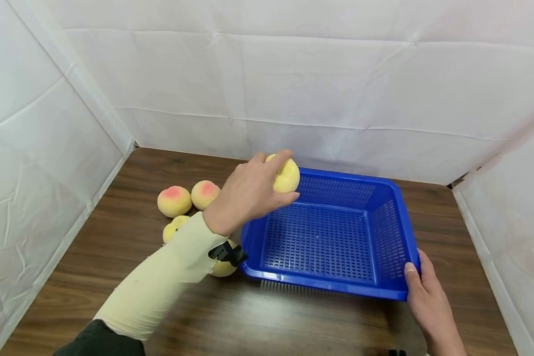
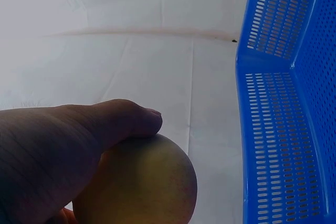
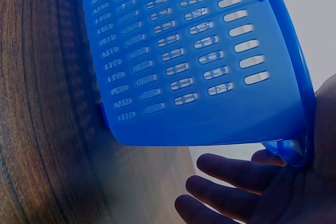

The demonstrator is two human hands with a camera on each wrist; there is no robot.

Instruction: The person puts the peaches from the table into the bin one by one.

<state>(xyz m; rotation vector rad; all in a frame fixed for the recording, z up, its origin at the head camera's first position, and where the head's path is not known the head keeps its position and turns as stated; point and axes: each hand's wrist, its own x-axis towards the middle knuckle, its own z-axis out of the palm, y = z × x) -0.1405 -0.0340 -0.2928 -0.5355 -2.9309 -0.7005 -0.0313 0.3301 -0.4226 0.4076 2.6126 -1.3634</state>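
My left hand (image 1: pixel 253 190) grips a yellow peach (image 1: pixel 287 176), with thumb and fingers around its sides. In the head view the peach overlaps the back left corner of a blue plastic basket (image 1: pixel 325 284). The left wrist view has the thumb lying along the top of this peach (image 2: pixel 144 182), and the basket's slotted wall (image 2: pixel 278 145) stands to the right. My right hand (image 1: pixel 431 296) holds the basket's rim near the front right corner, thumb on top. Seen from the right wrist, several fingers (image 3: pixel 231 174) extend below the rim, outside the slotted wall (image 3: pixel 178 61).
Left of the basket, more peaches lie on the dark wooden table (image 1: pixel 231 321): two pink-topped ones, a blushed peach (image 1: pixel 174 201) and its neighbour (image 1: pixel 204 194), and yellow ones partly hidden by the left sleeve (image 1: pixel 160 277). White cloth walls (image 1: pixel 293 79) enclose the back and sides.
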